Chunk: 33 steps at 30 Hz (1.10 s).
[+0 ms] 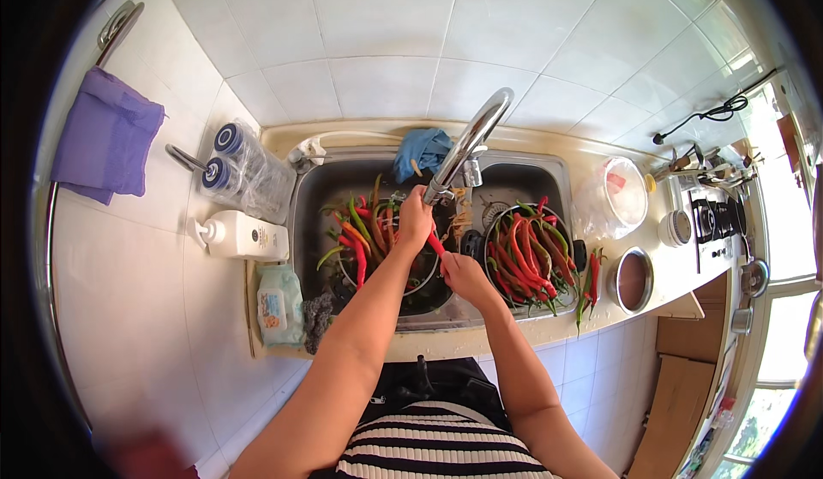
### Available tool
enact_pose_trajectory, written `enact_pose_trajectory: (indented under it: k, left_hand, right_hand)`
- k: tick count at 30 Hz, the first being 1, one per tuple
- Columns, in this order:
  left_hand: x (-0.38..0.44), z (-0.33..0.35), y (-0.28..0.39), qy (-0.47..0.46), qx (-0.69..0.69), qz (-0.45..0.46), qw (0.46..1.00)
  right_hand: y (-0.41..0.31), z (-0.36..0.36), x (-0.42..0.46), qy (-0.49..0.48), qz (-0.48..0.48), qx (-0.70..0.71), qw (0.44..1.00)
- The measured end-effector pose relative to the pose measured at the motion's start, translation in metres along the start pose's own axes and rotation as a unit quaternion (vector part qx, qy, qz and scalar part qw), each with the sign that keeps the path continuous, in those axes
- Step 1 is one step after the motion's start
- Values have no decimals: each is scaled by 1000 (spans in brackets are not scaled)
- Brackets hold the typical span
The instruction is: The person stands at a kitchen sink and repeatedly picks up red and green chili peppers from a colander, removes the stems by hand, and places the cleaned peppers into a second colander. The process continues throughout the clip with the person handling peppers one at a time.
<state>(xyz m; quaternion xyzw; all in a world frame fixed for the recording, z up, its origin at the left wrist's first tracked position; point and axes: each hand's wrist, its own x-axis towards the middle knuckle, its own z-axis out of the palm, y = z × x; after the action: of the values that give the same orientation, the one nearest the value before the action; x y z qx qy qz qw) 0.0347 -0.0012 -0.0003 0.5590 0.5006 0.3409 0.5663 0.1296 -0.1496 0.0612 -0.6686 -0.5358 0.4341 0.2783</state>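
Note:
A red chili pepper (436, 242) stretches between my two hands over the sink. My left hand (415, 220) is closed around its upper end, right below the tip of the chrome faucet (472, 141). Lower down, my right hand (465, 277) grips the other end. Beneath my left arm, red, green and orange chili peppers (355, 225) lie in a round metal pot (411, 291) inside the left basin. A second pot, to the right of my hands, is heaped with red and green chili peppers (528, 254). My left forearm hides part of the first pot.
A blue cloth (421, 152) hangs at the sink's back edge. A white pump bottle (247, 235) and a wipes packet (280, 305) lie at left. Loose peppers (591, 286), a metal bowl (631, 280) and a plastic-bagged container (617, 196) are on the right counter.

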Motion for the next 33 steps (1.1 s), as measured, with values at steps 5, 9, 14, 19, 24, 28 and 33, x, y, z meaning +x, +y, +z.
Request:
enact_pose_trajectory:
  k: [5, 9, 14, 19, 24, 28, 33]
  left_hand:
    - [4, -7, -4, 9, 313, 252, 915]
    - [10, -8, -1, -35, 70, 150, 986]
    - [4, -33, 17, -23, -78, 44, 996]
    - [-12, -75, -1, -1, -71, -3, 997]
    - [-23, -100, -26, 28, -64, -51, 996]
    - [-34, -105, -43, -21, 78, -58, 995]
    - [-58, -86, -67, -51, 175, -13, 983]
  right_hand:
    - [13, -25, -36, 103, -155, -237, 954]
    - [11, -53, -75, 178, -10, -248, 952]
    - [39, -107, -124, 313, 49, -310, 896]
    - [96, -140, -136, 295, 211, -438, 822]
    - [112, -139, -127, 212, 220, -490, 817]
    - [92, -127, -100, 354, 114, -440, 818]
    - [81, -14, -14, 133, 8, 14, 991]
